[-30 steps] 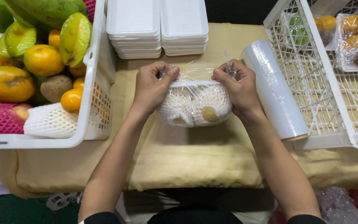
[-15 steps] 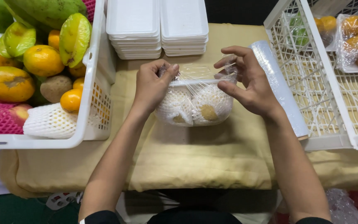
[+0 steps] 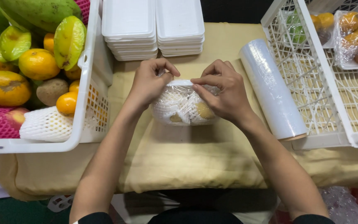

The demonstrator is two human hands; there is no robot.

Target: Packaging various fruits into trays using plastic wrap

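A small white tray of fruit [image 3: 183, 108] sits on the tan cloth [image 3: 187, 161] near the middle of the table, its two pieces sleeved in white foam netting and the whole pack covered in clear film that glints and wrinkles along the top edge. Yellowish patches of fruit show through the netting on the near side.

Both hands close on it from above. The left hand [image 3: 148, 85] comes in from the left with fingers curled tight, thumb and fingertips pinching the film at the tray's far left corner. The right hand [image 3: 222, 91] lies across the right half of the pack — fingers bent, forefinger stretched leftward along the tray's top rim, pressing the film down, palm cupped over the right end. Both forearms run back toward the lower edge of the view, elbows apart.

Just right of the right hand lies a roll of cling film [image 3: 272, 89], angled on the cloth, its near end against a white lattice crate [image 3: 336, 103] that holds wrapped trays of orange fruit. Beyond the hands stand two stacks of empty white foam trays [image 3: 154, 25]. To the left, a white basket [image 3: 90, 103] is heaped with oranges, starfruit and net-sleeved fruit.
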